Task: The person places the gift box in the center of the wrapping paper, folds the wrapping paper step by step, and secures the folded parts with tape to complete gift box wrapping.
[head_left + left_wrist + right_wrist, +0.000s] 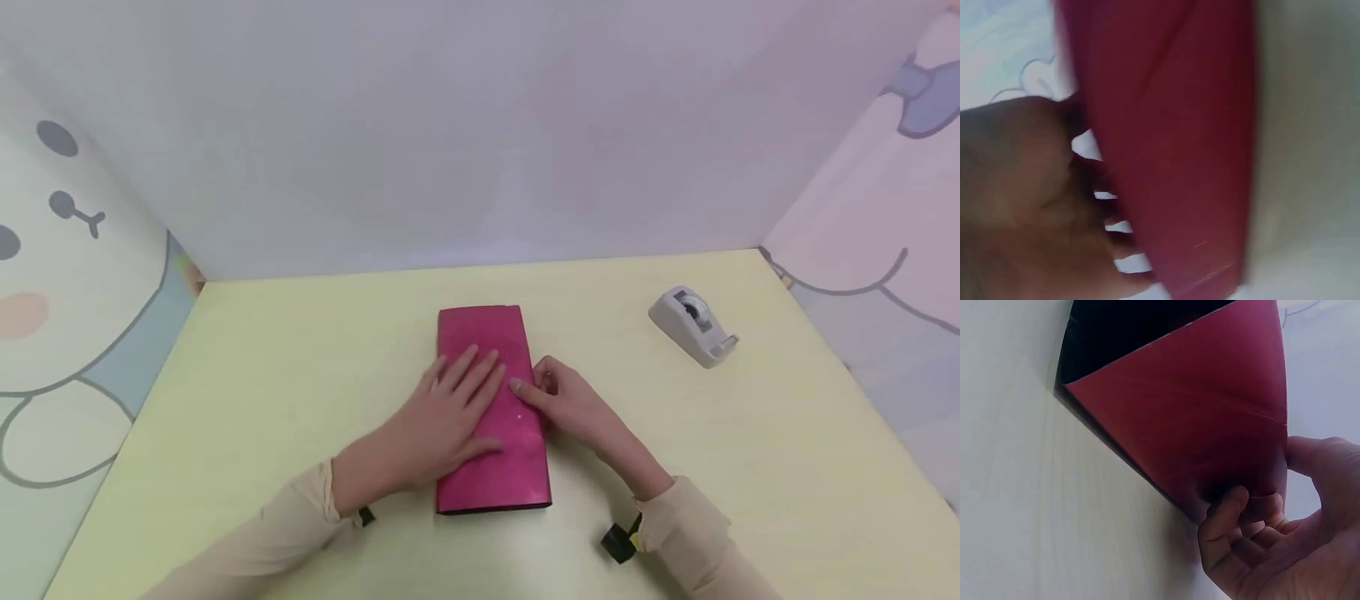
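Observation:
A magenta box [491, 483] lies lengthwise on the table between both hands; its near end gapes, showing a dark inside [1129, 337] in the right wrist view. My left hand [442, 417] rests flat across the top with the fingers spread. In the left wrist view its fingers reach over the upper edge, beside the box's plain side wall [1172, 156]. At the right edge, my right hand [573, 404] grips the box. Its thumb lies over the top edge and its curled fingers [1225, 515] press against the side wall, near a crease.
A grey tape dispenser [693, 325] with a roll of clear tape stands at the back right of the pale yellow table [315, 350]. A plain wall [480, 167] rises behind the table, and cartoon-printed walls flank it. Black wrist gear [618, 543] shows by the right sleeve.

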Tool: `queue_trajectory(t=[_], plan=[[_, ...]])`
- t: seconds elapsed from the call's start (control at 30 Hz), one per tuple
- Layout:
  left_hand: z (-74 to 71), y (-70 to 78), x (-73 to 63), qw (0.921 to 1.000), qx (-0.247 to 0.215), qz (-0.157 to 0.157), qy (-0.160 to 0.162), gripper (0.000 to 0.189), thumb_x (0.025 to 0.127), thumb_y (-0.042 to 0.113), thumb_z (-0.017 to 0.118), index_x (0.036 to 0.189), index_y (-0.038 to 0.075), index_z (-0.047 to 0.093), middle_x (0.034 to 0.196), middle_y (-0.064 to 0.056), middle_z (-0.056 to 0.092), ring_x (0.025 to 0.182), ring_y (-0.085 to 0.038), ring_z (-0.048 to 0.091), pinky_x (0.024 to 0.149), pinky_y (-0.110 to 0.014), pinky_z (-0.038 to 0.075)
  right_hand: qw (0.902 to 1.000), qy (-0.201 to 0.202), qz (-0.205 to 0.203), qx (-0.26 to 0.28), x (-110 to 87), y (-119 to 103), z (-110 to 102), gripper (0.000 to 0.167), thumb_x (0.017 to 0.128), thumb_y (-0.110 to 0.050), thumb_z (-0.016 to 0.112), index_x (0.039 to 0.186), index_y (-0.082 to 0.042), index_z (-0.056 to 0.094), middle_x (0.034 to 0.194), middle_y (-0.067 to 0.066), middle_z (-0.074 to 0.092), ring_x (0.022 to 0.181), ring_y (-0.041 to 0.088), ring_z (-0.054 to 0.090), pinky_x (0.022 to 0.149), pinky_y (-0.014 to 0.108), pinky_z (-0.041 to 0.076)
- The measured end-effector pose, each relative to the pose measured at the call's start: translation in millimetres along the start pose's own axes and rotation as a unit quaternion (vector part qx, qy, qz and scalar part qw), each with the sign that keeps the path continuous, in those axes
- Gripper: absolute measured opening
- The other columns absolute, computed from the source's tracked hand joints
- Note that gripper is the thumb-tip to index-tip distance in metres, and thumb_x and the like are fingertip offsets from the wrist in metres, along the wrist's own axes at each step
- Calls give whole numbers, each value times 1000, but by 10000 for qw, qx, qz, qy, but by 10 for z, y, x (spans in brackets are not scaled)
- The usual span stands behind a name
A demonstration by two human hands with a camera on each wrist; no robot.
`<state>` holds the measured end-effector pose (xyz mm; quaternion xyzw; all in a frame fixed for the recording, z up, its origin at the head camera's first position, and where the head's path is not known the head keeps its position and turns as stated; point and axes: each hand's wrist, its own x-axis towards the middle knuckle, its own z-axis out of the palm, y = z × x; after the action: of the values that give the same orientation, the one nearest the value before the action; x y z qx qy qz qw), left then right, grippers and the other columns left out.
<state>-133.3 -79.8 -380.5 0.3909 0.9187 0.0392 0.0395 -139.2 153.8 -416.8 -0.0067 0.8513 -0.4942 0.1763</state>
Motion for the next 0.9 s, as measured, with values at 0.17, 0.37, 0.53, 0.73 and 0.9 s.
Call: queue_trajectory(t=[0.17, 0.37, 0.53, 0.73, 0.9], plan=[[195, 91, -127, 9998, -134, -153, 89, 83, 107, 61, 41, 168, 12, 13, 178, -8, 5, 165, -36, -2, 131, -62, 7, 10000, -20, 36, -22, 18, -7, -3, 33, 100, -38, 68, 101, -9, 53, 77, 5, 57, 69, 17, 52, 62, 27, 42], [232, 70, -155, 9988, -475, -124, -43, 86, 106, 62, 42, 168, 12, 10, 178, -8, 1, 165, -36, -6, 130, -64, 3, 10000, -59, 31, -37, 9, 15, 21, 35, 100, -40, 68, 101, -8, 53, 78, 6, 59, 69, 17, 53, 62, 27, 43], [243, 78, -160, 9988, -467, -137, 50, 86, 106, 62, 42, 168, 12, 10, 178, -8, 0, 165, -35, -6, 130, -64, 3, 9992, -243, -315, -96, -54, 39, -21, 36, 102, -39, 66, 107, -8, 50, 88, 8, 59, 76, 17, 56, 66, 28, 46], [253, 95, -155, 9995, -280, -156, 47, 104, 96, 67, 59, 169, 12, 9, 178, -8, 0, 165, -35, -5, 131, -62, 4, 9881, -1283, -730, -429, -216, 63, -180, 52, 99, -35, 72, 125, -8, 36, 110, 12, 56, 93, 20, 62, 78, 29, 51], [272, 104, -151, 9989, 207, -34, 409, 109, 89, 56, 76, 167, 8, 17, 177, -13, 11, 164, -39, 7, 129, -62, 16, 9782, -1758, -772, -788, -393, -8, -221, 98, 92, -28, 81, 158, -10, 10, 126, 13, 54, 98, 18, 66, 85, 29, 55]])
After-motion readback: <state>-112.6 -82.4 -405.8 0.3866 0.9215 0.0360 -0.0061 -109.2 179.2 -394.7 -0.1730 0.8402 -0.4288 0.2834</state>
